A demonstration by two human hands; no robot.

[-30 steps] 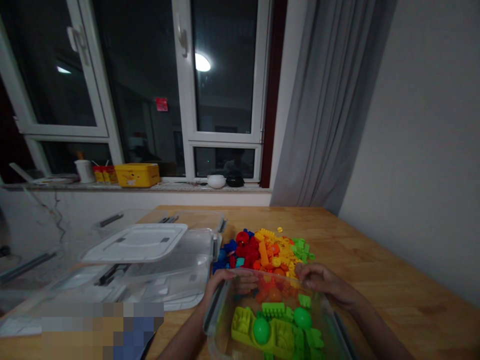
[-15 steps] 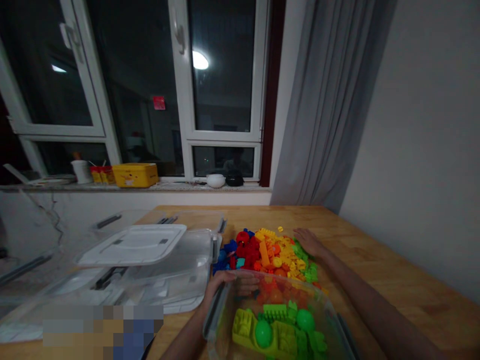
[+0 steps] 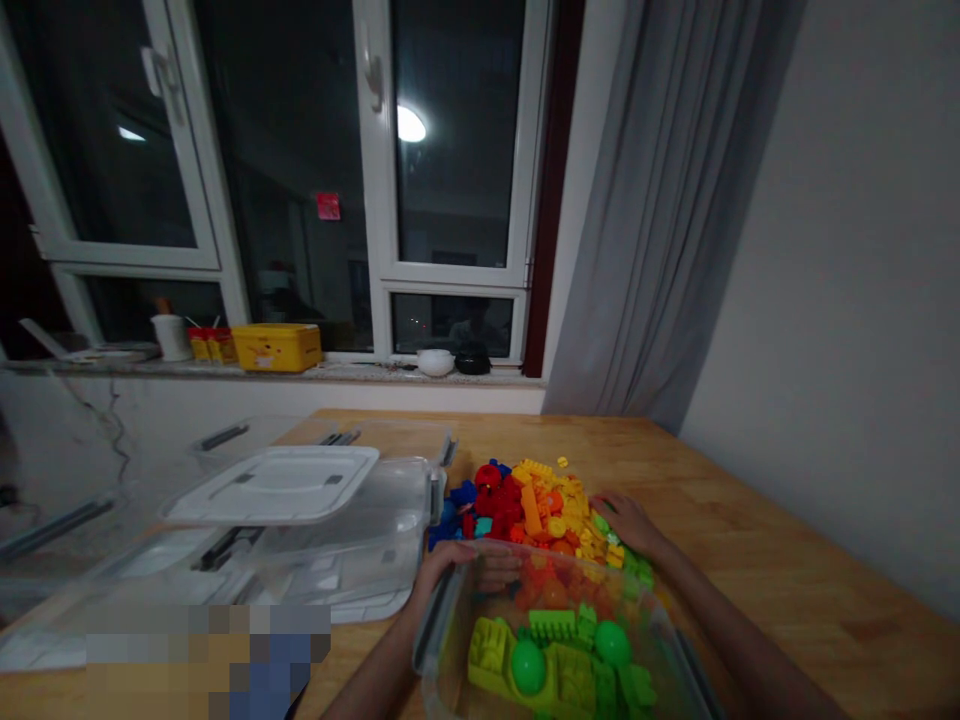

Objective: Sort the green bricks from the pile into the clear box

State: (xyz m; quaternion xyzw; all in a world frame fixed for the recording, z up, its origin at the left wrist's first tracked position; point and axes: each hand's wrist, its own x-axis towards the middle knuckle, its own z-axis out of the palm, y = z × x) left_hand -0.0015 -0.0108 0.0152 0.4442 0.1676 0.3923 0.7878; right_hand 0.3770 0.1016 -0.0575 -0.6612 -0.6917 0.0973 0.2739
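A clear plastic bin [image 3: 450,625] stands at the near edge of the wooden table [image 3: 750,520], holding green toy bricks [image 3: 559,660]. My left hand [image 3: 457,568] grips the bin's far left rim, fingers curled over it. Behind the bin lies a pile of toy bricks [image 3: 525,500] in blue, red, orange, yellow and green. My right hand [image 3: 628,522] rests on the pile's right side among the green bricks, fingers bent down over them; whether it holds one is hidden.
Clear storage boxes with a white lid [image 3: 277,485] are stacked left of the pile. A windowsill holds a yellow box [image 3: 276,347], a cup [image 3: 171,338] and two bowls [image 3: 450,361]. A grey curtain [image 3: 645,220] and a wall stand at right.
My right hand left the bin's far rim, reached out to the pile's far right side, then drew back toward me along the green bricks. The left hand stayed on the bin.
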